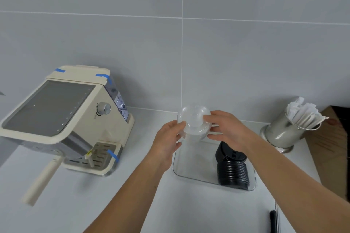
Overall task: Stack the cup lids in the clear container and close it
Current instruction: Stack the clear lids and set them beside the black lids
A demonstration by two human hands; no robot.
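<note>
Two bare hands hold a stack of clear dome cup lids [194,122] above the rear edge of the clear container [189,166]. The left hand [167,142] grips the stack's left rim, thumb on top and fingers curled underneath. The right hand [225,126] pinches the stack's right rim between thumb and fingers. Both hands are closed on the same stack; the exact number of lids in it cannot be determined.

The clear container stands open on the white countertop [132,204], with no cover on it. Inside the container, against its right wall, stands a stack of black cup lids [232,174]. The uppermost black lid [230,152] is tilted and leans off the stack toward the rear. The left portion of the container holds nothing visible. The clear stack is held over this rear-left portion, apart from the black stack.

To the left of the container, well apart from it, stands a cream espresso machine [62,117] with strips of blue tape [103,76] on its corners. A cream portafilter handle [43,179] projects from the machine toward the viewer.

To the right of the container, near the wall, stands a metal canister [282,134] holding white paper-wrapped straws [301,112]. A brown cardboard box [331,147] lies just beyond the canister, at the frame's right edge.
</note>
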